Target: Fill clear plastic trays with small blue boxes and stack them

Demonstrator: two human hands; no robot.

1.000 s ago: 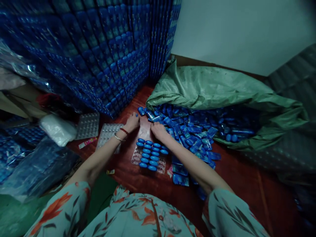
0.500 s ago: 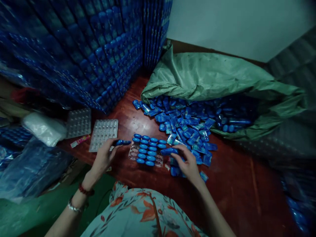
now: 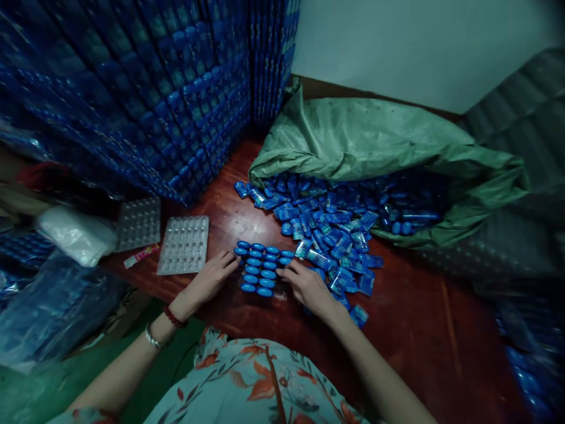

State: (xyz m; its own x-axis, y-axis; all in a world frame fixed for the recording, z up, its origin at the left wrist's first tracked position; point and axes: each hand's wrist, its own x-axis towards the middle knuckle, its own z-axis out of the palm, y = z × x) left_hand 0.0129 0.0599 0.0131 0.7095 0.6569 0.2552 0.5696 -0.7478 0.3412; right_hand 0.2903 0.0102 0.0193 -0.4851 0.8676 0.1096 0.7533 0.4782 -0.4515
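Here, left of the block of blue packs, a clear moulded tray lies flat, a strip of red-brown tabletop between. At the block's left edge the left hand is part curled, and what it grips I can't tell. The block shows glossy oval tops in close columns. On its right edge the right hand is half closed, its hold hidden; loose packs crowd just beyond, tabletop stretching farther right.
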